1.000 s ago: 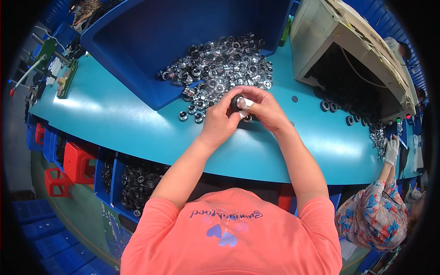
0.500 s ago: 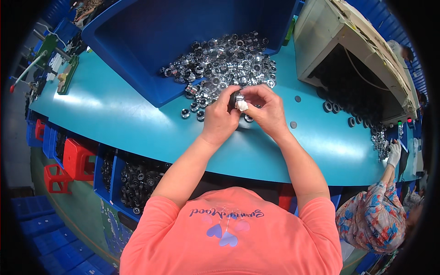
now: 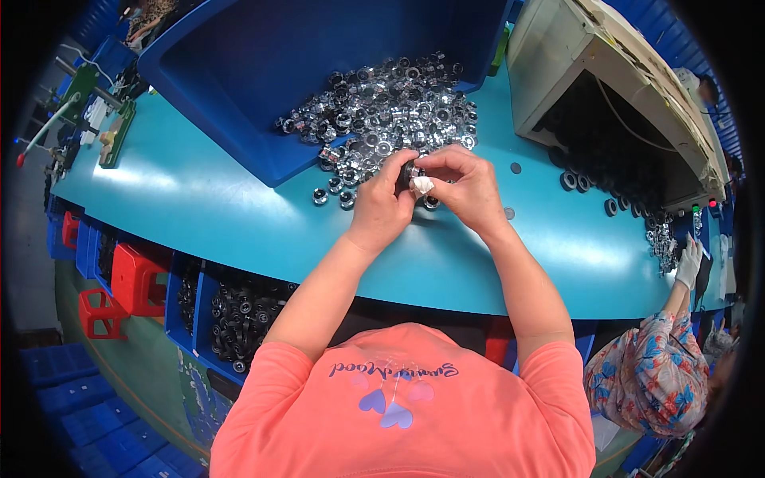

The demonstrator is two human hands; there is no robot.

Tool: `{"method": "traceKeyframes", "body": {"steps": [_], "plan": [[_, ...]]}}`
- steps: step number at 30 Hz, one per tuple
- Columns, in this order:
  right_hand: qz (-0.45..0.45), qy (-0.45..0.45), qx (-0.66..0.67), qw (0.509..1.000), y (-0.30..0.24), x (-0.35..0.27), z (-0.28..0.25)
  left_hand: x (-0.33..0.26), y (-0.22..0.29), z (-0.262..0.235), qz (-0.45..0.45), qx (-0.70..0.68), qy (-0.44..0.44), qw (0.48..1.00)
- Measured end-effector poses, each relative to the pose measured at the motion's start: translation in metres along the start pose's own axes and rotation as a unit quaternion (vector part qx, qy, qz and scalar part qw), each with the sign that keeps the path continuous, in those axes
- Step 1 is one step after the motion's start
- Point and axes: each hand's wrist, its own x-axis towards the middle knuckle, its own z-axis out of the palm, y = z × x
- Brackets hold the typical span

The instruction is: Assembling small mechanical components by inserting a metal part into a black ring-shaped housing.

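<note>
Between my two hands is a small round black-and-silver part [image 3: 409,173], partly covered by fingers. My left hand [image 3: 381,205] is closed around its left side, thumb and fingertips pressing on it. From the right, my right hand [image 3: 468,191] pinches at the same part, its fingers bent. A crumpled white scrap [image 3: 421,186], like cloth or tissue, shows at my right thumb; whether it is wrapped on the thumb or held cannot be made out. Just beyond my hands lies a heap of similar clear-and-black round parts [image 3: 390,111], with a few loose ones [image 3: 320,197] nearer my left hand.
The heap spills from a tipped blue bin [image 3: 239,103] onto the teal table [image 3: 263,231]. At right stands a beige box-like housing [image 3: 550,72] with black rings [image 3: 570,182] before it. A co-worker's gloved hand [image 3: 688,263] is at the far right. Two dark discs [image 3: 515,168] lie nearby.
My hands stay in nearly the same place around the part, with a slight shift of the right hand. The co-worker's gloved hand has moved slightly.
</note>
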Motion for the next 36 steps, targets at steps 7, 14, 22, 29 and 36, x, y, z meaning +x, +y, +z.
{"method": "traceKeyframes", "body": {"steps": [7, 14, 22, 29, 36], "plan": [[-0.082, 0.028, -0.119, 0.989, -0.004, -0.001, -0.002, 0.002, -0.002, 0.000, -0.095, -0.274, -0.102, 0.952], [0.072, -0.050, 0.135, 0.987, 0.006, 0.002, -0.010, 0.005, 0.000, -0.007, -0.117, -0.332, -0.108, 0.930], [0.107, -0.090, 0.150, 0.979, 0.002, 0.003, -0.008, 0.004, 0.000, -0.004, -0.096, -0.289, -0.056, 0.951], [0.034, 0.012, 0.034, 0.999, 0.018, -0.005, 0.013, 0.002, -0.007, -0.006, -0.155, -0.321, -0.031, 0.934], [0.116, -0.011, 0.144, 0.983, 0.014, 0.000, 0.010, 0.010, -0.009, -0.005, -0.179, -0.401, -0.070, 0.896]]}}
